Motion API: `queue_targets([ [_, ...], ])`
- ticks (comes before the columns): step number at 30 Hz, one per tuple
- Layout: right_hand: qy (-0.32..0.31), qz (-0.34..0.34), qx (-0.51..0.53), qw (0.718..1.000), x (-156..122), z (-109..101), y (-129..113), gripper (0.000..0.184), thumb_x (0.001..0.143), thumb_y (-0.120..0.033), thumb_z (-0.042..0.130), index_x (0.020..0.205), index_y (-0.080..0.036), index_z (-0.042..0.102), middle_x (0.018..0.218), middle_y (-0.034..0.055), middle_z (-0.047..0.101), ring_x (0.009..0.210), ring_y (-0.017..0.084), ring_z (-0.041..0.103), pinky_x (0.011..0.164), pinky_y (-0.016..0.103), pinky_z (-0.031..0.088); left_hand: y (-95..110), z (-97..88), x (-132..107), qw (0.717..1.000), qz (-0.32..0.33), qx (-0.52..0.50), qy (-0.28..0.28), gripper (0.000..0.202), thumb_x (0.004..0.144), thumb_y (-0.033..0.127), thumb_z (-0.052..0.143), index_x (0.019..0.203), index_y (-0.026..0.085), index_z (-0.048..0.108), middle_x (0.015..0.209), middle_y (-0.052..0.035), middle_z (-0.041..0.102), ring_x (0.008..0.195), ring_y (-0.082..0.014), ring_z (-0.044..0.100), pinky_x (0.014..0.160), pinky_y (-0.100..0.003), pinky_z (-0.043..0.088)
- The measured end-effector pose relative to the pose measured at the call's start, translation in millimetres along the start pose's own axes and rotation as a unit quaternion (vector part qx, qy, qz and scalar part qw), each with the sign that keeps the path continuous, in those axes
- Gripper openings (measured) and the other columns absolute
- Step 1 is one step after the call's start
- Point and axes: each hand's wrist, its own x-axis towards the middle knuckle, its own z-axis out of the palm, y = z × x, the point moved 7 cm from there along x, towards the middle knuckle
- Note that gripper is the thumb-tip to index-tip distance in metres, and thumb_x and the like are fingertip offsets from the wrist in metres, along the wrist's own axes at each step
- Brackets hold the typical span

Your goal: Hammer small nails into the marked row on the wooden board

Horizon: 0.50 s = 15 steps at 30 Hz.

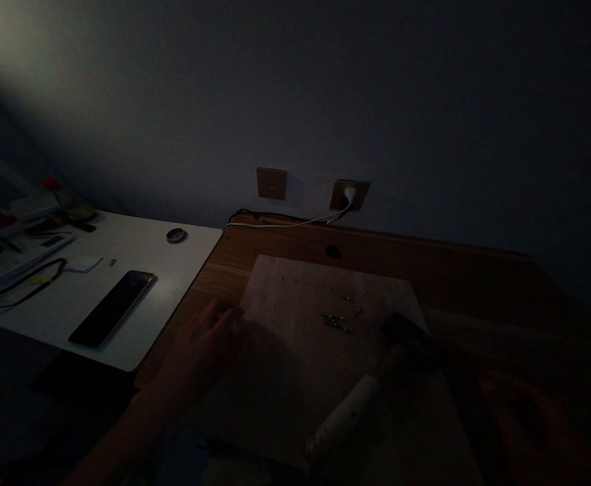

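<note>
The scene is very dark. My left hand (207, 347) lies flat on the left edge of a pale wooden board (300, 358) that rests on a brown desk (427, 270). Its fingers are stretched out and hold nothing. A hammer (371, 385) with a pale handle and dark head lies on the board, to the right of that hand. Several small nails (336, 319) lie loose near the board's middle. My right hand (523, 418) is a dim shape at the lower right, close to the board's right side; its fingers are too dark to make out.
A white table (138, 297) adjoins the desk on the left, carrying a black phone (113, 307), a small round object (176, 235), cables (1, 277) and clutter. On the wall are a switch plate (271, 183) and a socket with a white plug (348, 194).
</note>
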Motion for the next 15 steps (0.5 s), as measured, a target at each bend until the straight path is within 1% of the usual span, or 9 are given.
queue_targets([
  [1, -0.009, 0.005, 0.009, 1.0, -10.5, 7.6, -9.5, 0.057, 0.084, -0.074, 0.05, 0.107, -0.026, 0.069, 0.115, 0.0151, 0.074, 0.105, 0.04, 0.069, 0.089, 0.059, 0.054, 9.9, -0.1, 10.7, 1.0, 0.023, 0.001, -0.007, 0.031, 0.096, 0.03, 0.053, 0.125, 0.023, 0.063, 0.121, -0.0111, 0.064, 0.098, -0.0239, 0.068, 0.083, -0.037, 0.058],
  [2, -0.048, -0.002, 0.026, 0.999, -21.9, 20.7, -20.7, 0.056, 0.085, -0.074, 0.05, 0.108, -0.027, 0.07, 0.118, 0.0131, 0.074, 0.108, 0.038, 0.069, 0.09, 0.055, 0.055, 22.4, 1.4, 21.6, 0.998, 0.052, -0.006, -0.021, 0.029, 0.098, 0.028, 0.051, 0.124, 0.023, 0.063, 0.121, -0.0104, 0.064, 0.101, -0.0232, 0.067, 0.087, -0.036, 0.057],
  [4, -0.116, -0.06, 0.028, 0.991, -45.1, 47.1, -45.0, 0.056, 0.087, -0.073, 0.048, 0.117, -0.031, 0.07, 0.12, 0.0086, 0.076, 0.108, 0.034, 0.07, 0.089, 0.051, 0.057, 52.5, 9.3, 43.0, 0.989, 0.127, -0.025, -0.064, 0.027, 0.099, 0.026, 0.05, 0.123, 0.023, 0.062, 0.122, -0.0096, 0.065, 0.106, -0.0224, 0.066, 0.093, -0.036, 0.055],
  [6, -0.193, -0.136, 0.001, 0.972, -65.7, 73.6, -63.3, 0.051, 0.09, -0.068, 0.049, 0.124, -0.037, 0.071, 0.107, 0.0058, 0.08, 0.095, 0.032, 0.075, 0.078, 0.047, 0.059, 78.6, 19.6, 65.0, 0.977, 0.188, -0.03, -0.092, 0.024, 0.1, 0.025, 0.051, 0.12, 0.021, 0.062, 0.121, -0.0097, 0.066, 0.108, -0.0232, 0.065, 0.094, -0.038, 0.054],
  [7, -0.22, -0.172, -0.008, 0.96, -73.2, 83.7, -69.2, 0.046, 0.091, -0.064, 0.05, 0.121, -0.039, 0.074, 0.106, 0.005, 0.081, 0.091, 0.032, 0.075, 0.078, 0.047, 0.059, 88.3, 23.9, 76.8, 0.973, 0.208, -0.03, -0.091, 0.024, 0.099, 0.024, 0.052, 0.121, 0.019, 0.062, 0.12, -0.0101, 0.066, 0.108, -0.0237, 0.064, 0.095, -0.038, 0.054],
  [9, -0.247, -0.218, -0.011, 0.944, -80.2, 96.1, -74.3, 0.04, 0.091, -0.058, 0.049, 0.114, -0.041, 0.077, 0.118, 0.0032, 0.079, 0.093, 0.033, 0.075, 0.084, 0.05, 0.057, 102.3, 32.9, 100.5, 0.967, 0.235, -0.035, -0.087, 0.024, 0.098, 0.019, 0.053, 0.12, 0.017, 0.061, 0.119, -0.0108, 0.066, 0.108, -0.0234, 0.063, 0.094, -0.037, 0.053],
  [11, -0.249, -0.207, 0.008, 0.946, -76.7, 99.9, -70.8, 0.035, 0.089, -0.057, 0.053, 0.106, -0.041, 0.08, 0.126, 0.0014, 0.075, 0.097, 0.033, 0.074, 0.09, 0.051, 0.056, 111.6, 42.2, 122.2, 0.964, 0.247, -0.038, -0.095, 0.025, 0.096, 0.013, 0.052, 0.118, 0.017, 0.062, 0.117, -0.0105, 0.066, 0.107, -0.0221, 0.064, 0.092, -0.035, 0.053],
  [12, -0.248, -0.189, 0.017, 0.95, -73.4, 100.1, -67.4, 0.034, 0.088, -0.057, 0.056, 0.104, -0.04, 0.08, 0.123, 0.0017, 0.077, 0.096, 0.032, 0.075, 0.088, 0.048, 0.057, 115.9, 47.2, 131.2, 0.961, 0.252, -0.038, -0.105, 0.025, 0.095, 0.012, 0.051, 0.117, 0.017, 0.062, 0.115, -0.0102, 0.066, 0.105, -0.0215, 0.064, 0.091, -0.034, 0.053],
  [15, -0.235, -0.134, 0.036, 0.962, -65.1, 93.4, -54.6, 0.031, 0.086, -0.059, 0.063, 0.103, -0.037, 0.077, 0.102, 0.0021, 0.082, 0.085, 0.027, 0.077, 0.075, 0.036, 0.061, 129.8, 62.4, 150.0, 0.952, 0.27, -0.022, -0.143, 0.022, 0.095, 0.012, 0.051, 0.112, 0.016, 0.064, 0.108, -0.0098, 0.067, 0.096, -0.0203, 0.066, 0.083, -0.031, 0.053],
])
